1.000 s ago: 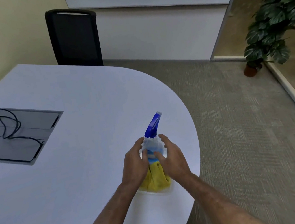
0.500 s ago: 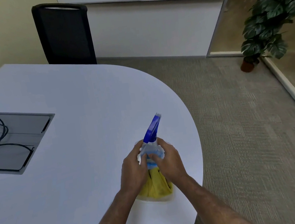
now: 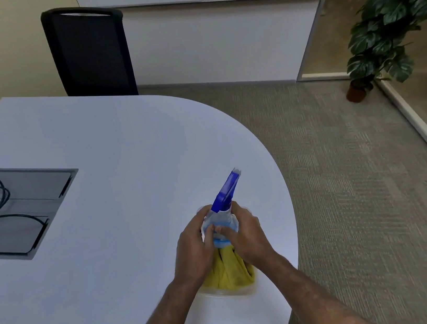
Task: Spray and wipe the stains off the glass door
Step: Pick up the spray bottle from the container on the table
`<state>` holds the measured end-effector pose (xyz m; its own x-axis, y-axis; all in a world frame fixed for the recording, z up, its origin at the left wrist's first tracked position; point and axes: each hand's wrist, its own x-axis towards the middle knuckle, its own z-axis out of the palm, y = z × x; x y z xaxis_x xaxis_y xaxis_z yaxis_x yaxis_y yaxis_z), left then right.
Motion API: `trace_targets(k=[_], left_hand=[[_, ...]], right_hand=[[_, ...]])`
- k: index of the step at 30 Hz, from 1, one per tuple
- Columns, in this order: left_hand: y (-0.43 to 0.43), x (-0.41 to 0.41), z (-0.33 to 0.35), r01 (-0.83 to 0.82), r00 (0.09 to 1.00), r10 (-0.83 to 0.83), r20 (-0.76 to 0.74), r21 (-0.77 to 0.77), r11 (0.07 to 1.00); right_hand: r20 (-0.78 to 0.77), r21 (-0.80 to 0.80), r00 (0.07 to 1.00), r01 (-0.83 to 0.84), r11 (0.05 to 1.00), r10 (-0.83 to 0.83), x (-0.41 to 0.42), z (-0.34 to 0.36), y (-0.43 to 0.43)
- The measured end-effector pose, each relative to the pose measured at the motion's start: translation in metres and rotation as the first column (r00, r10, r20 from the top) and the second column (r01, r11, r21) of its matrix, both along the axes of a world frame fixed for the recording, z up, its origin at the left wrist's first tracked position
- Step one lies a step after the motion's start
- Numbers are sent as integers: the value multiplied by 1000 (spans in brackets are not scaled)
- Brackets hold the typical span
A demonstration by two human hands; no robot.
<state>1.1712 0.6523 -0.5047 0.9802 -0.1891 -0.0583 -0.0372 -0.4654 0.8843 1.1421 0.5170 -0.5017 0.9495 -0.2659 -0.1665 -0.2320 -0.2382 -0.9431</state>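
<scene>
A clear spray bottle (image 3: 222,219) with a blue trigger head stands near the rounded right end of the white table (image 3: 107,231). A yellow cloth (image 3: 229,272) lies bunched against its near side, on what looks like a clear tray or lid. My left hand (image 3: 194,249) curls round the bottle's left side and my right hand (image 3: 247,236) curls round its right side, thumbs meeting on the front. The lower part of the bottle is hidden by my hands and the cloth. A glass wall panel (image 3: 335,23) stands at the back right.
A black mesh chair (image 3: 88,51) stands at the table's far edge. A grey cable hatch (image 3: 21,210) with black cables is set in the table at the left. A potted plant (image 3: 384,22) stands on the carpet at the right, beside a low white sill.
Both hands have closed in from a loose reach to a grip on the bottle. My view has shifted slightly to the right and down.
</scene>
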Motion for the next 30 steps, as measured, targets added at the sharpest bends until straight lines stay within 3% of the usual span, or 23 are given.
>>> trace_targets(k=[11,22,30], left_hand=[[4,-9,53,14,995,-6,104,-71,997],[0,-31,139,223,968,-194,160,-184,957],[-46,-76,207,459,880,-419,223,-173,872]], right_hand=[[75,-233,997,21,972,-4,-5,54,-2],[117,-173,993,20,985,0,-52,158,-23],[189,-159,977,133,978,-102,-129,234,-67]])
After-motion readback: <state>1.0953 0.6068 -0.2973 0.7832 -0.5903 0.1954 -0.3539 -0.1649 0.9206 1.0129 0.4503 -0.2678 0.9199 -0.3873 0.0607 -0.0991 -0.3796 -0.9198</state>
